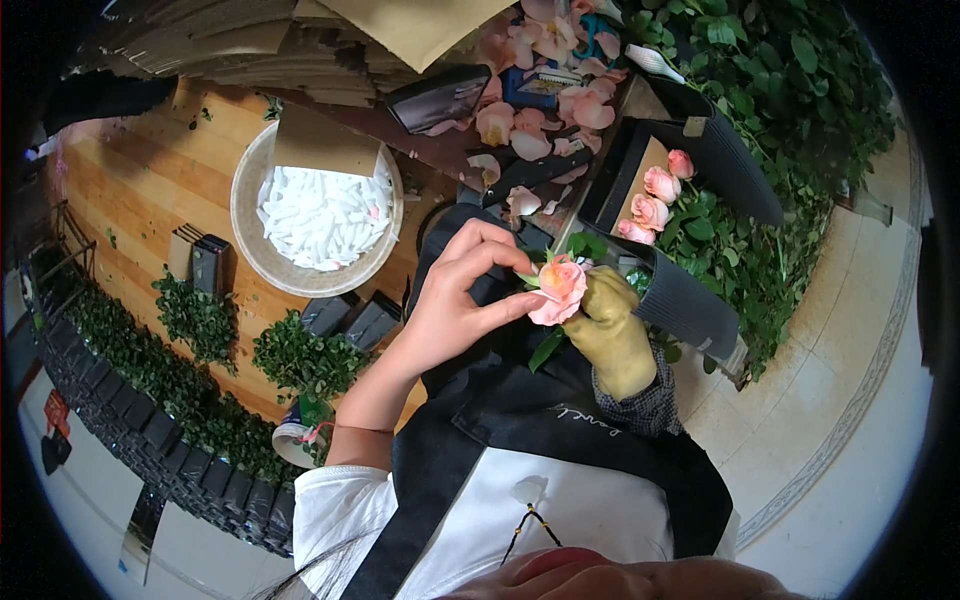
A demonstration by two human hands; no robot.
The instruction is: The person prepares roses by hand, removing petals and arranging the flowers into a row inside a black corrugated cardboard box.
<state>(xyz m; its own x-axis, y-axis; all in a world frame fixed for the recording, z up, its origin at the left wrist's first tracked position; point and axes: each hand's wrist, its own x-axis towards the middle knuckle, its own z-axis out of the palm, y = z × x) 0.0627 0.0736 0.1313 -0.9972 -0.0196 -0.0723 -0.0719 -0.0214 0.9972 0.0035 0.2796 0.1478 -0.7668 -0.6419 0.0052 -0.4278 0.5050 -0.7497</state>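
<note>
Above the dark apron: a pink rose (pixel 560 288) is held in front of the person's chest, between both hands.
Left hand: the bare left hand (pixel 455 300) touches the outer petals of the rose with thumb and fingertips, the fingers narrow in a pinch.
Right hand: the right hand (pixel 612 335), in a yellow-green glove, is closed around the stem just under the flower head.
Good handling (a judgement): the gloved hand should keep the stem steady and not squeeze the head; the bare fingers should take only one outer petal, near its base, and pull gently so the inner petals are not torn.
Roses counted: one in the hands; four pink ones (pixel 655 192) stand in a black bucket (pixel 690 300) at the right, with green leaves.
Loose petals: many, more than ten, lie on the dark tray (pixel 520 120) above the hands; exact number cannot be told.
Round bowl: one (pixel 250 240), on the wooden table (pixel 130 170), full of small white pieces, with a brown card over its top.
</note>
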